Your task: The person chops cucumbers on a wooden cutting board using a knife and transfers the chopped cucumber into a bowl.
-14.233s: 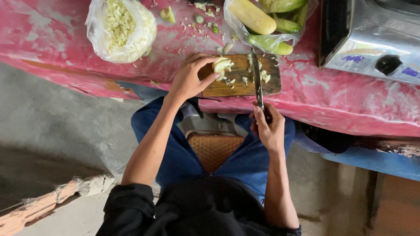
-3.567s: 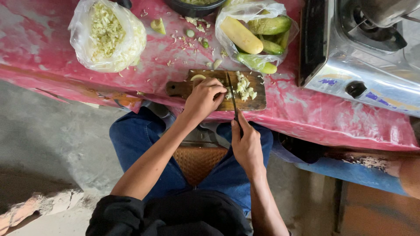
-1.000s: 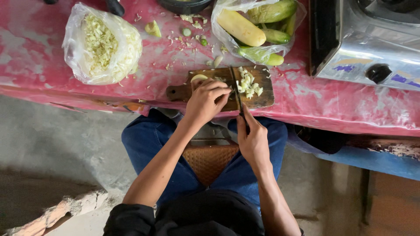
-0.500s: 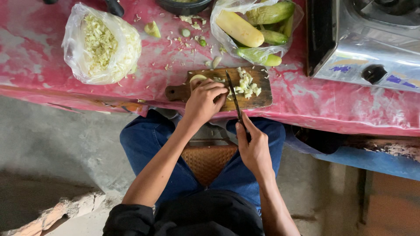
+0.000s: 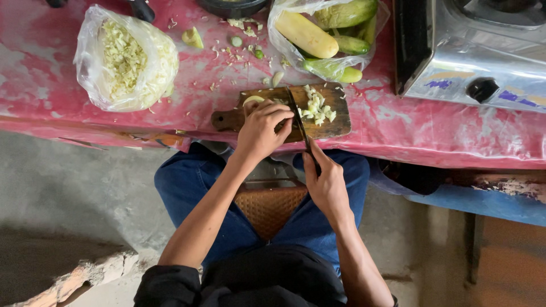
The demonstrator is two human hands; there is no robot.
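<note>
A small wooden cutting board [image 5: 335, 122] lies at the near edge of a red table [image 5: 409, 131]. My left hand [image 5: 261, 129] presses down on a pale vegetable piece [image 5: 254, 100] on the board's left half, most of it hidden under my fingers. My right hand [image 5: 325, 183] grips the handle of a knife [image 5: 297, 118], whose blade rests on the board just right of my left fingertips. A pile of chopped pale vegetable bits [image 5: 316, 108] sits on the board to the right of the blade.
A clear bag of shredded cabbage [image 5: 126, 57] lies at the left. A clear bag of cucumbers [image 5: 321, 38] sits behind the board, next to a dark bowl [image 5: 230, 7]. A metal gas stove [image 5: 472, 51] stands at the right. Scraps litter the table. My knees are below the table edge.
The knife has kept cutting next to my left fingertips, shifting slightly left. The chopped pile to the right of the blade has grown since the earliest frame.
</note>
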